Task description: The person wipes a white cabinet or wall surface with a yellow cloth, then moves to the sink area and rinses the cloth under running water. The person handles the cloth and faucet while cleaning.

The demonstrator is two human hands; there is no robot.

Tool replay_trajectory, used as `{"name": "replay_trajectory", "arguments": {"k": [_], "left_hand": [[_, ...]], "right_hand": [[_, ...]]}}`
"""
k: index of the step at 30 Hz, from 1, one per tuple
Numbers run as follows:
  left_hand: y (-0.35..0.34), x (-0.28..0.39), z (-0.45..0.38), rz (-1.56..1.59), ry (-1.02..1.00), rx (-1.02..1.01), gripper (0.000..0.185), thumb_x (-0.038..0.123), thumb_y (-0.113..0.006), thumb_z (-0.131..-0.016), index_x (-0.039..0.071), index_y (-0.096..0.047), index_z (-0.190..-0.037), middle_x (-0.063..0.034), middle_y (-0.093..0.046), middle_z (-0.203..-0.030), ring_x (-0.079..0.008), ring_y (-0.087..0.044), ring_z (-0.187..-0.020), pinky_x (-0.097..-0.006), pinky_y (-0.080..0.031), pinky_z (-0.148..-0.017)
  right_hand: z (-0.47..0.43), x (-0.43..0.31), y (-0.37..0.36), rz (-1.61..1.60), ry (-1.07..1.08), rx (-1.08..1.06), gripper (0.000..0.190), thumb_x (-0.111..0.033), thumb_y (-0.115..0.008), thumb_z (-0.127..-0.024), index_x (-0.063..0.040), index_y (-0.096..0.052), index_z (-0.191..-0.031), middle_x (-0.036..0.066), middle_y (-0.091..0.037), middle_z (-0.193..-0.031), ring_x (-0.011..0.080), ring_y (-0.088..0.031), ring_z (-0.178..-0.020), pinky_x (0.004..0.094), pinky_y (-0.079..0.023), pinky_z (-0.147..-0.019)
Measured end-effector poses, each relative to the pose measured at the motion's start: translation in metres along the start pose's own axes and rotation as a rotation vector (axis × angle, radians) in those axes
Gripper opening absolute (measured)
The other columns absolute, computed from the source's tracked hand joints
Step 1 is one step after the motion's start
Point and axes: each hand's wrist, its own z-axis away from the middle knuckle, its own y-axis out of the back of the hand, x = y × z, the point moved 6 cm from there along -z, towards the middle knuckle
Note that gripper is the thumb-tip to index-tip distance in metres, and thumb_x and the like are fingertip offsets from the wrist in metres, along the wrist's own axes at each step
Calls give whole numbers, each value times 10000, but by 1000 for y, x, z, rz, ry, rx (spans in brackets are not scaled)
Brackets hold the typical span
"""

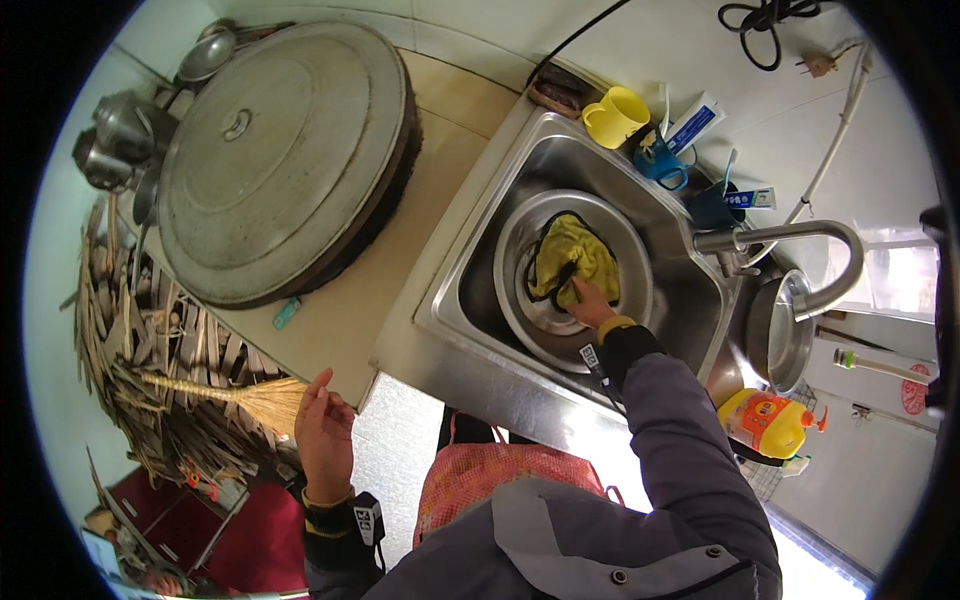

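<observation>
A yellow-green cloth [576, 251] with dark edging lies crumpled in a round metal basin [634, 247]. The basin sits inside the stainless steel sink [679, 300]. Reaching down into the basin, my right hand [592, 304] has its fingers on the lower part of the cloth and appears to pinch it; the fingertips are partly hidden. My left hand [326, 439] is empty and raised, palm partly turned up, fingers slightly apart. It hangs near the counter's front corner, beside the bristles of a straw broom [274, 401].
A large wok lid [285, 150] covers the stove at left, with a teal lighter [286, 313] nearby. Firewood [135, 322] is piled below. Mugs [616, 118], a curved faucet [832, 232], a metal pot [784, 330] and a yellow pump bottle [765, 424] surround the sink. A red woven bag [502, 472] stands below.
</observation>
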Motion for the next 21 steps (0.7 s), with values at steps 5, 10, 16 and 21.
{"name": "replay_trajectory", "arguments": {"k": [5,10,16,21], "left_hand": [[-51,-8,-18,-61,99,-46,280,97,-463,-944,-17,-499,-1197,-18,-569,-800,-74,-538,-717,-209,-460,-661],[-94,-24,-25,-98,103,-109,286,106,-454,-943,-12,-499,-1199,-26,-568,-799,-92,-544,-724,-226,-460,-686],[-184,-86,-34,-74,333,-328,309,119,-476,-934,-1,-501,-1218,-66,-621,-914,-152,-608,-837,-241,-474,-728],[-217,-151,-55,77,578,-243,410,150,-570,-890,14,-455,-1259,-157,-481,-1216,-265,-496,-1112,-342,-426,-949]], "right_hand": [[-23,-10,4,345,204,-2,670,-261,-631,-784,-146,-358,-1386,215,-347,-1395,385,-378,-1255,429,-334,-1019],[-52,42,19,125,-36,154,736,-286,-614,-784,-121,-280,-1419,182,-304,-1442,364,-357,-1283,434,-337,-1025],[-61,29,-7,74,247,265,720,-278,-616,-766,-57,-310,-1380,222,-397,-1338,369,-418,-1216,464,-348,-997],[-45,48,-12,-165,-192,339,650,-279,-624,-773,-49,-386,-1333,204,-479,-1265,353,-468,-1160,479,-391,-948]]}}
